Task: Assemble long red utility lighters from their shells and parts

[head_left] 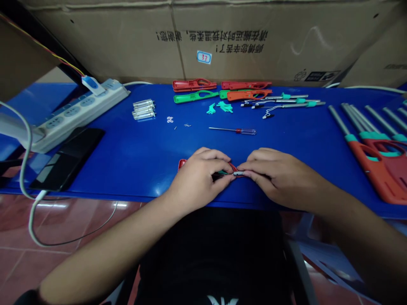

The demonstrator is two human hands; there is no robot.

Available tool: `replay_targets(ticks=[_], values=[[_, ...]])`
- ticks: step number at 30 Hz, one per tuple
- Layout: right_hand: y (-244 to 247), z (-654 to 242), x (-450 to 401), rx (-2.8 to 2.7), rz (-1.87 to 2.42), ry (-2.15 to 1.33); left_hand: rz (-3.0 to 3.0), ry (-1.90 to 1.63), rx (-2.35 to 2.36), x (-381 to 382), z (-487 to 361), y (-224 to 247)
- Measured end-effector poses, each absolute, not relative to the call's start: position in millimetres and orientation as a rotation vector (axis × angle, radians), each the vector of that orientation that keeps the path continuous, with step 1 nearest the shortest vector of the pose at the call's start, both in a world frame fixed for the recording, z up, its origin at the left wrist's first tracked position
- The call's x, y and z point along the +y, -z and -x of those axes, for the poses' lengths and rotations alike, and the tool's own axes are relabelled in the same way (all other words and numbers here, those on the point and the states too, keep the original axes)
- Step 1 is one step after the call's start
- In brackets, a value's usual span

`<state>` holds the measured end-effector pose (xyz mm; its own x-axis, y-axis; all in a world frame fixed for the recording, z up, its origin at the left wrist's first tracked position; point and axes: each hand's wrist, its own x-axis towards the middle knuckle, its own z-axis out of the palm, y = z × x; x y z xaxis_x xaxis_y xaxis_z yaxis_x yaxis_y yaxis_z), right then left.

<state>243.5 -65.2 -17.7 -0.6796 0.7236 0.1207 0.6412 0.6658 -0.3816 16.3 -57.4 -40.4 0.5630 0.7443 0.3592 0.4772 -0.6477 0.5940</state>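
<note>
My left hand [203,180] is closed around a red lighter casing [182,164] near the table's front edge, covering most of it. Against it, my right hand [276,176] pinches a short metal tube [238,173] between thumb and fingers; a bit of green shows beside the tube. Beyond my hands lies a screwdriver [244,131] with a clear purple handle. Farther back are red casing halves [193,86], a green casing half [193,97], an orange one [249,95], green triggers [225,106], and metal tubes with wired igniters [286,101].
Clear fuel tanks [143,110], small white pieces [170,120] and tiny screws [187,125] lie at left centre. A black phone [68,159] and a power strip [81,112] occupy the left. Assembled lighters [375,161] lie at right. A cardboard box [127,46] stands behind.
</note>
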Motion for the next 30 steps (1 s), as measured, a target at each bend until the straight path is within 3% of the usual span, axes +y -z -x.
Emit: replay_targets(ticks=[30], values=[[34,-259,-73,-2.538,1.112,-0.135,-2.501,-0.618,0.948,-58,-19,29]])
